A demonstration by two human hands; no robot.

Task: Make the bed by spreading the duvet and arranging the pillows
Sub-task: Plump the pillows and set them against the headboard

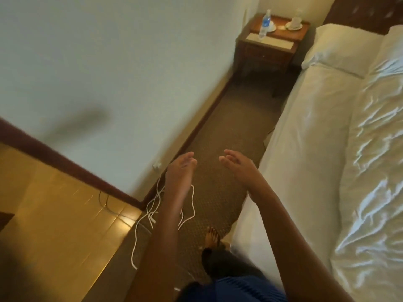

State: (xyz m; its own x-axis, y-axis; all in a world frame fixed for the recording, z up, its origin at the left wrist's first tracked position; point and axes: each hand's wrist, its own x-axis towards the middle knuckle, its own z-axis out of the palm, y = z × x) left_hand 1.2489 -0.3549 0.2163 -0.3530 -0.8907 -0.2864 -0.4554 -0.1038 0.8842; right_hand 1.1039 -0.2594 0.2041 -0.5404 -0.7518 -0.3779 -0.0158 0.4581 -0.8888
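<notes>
The bed fills the right side, with a rumpled white duvet (375,162) spread over it and a smoother white sheet edge (305,136) along its left side. A white pillow (342,49) lies at the head, against the dark headboard (366,14). A second pillow (394,49) shows partly at the right edge. My left hand (180,168) and my right hand (237,166) are both held out over the carpet beside the bed, fingers relaxed, holding nothing. Neither touches the bedding.
A wooden nightstand (268,49) stands in the far corner with a water bottle (265,23) and cups (295,22). White cables (152,212) lie tangled on the carpet aisle (220,118) by the wall. My bare foot (212,236) stands near the bed's edge.
</notes>
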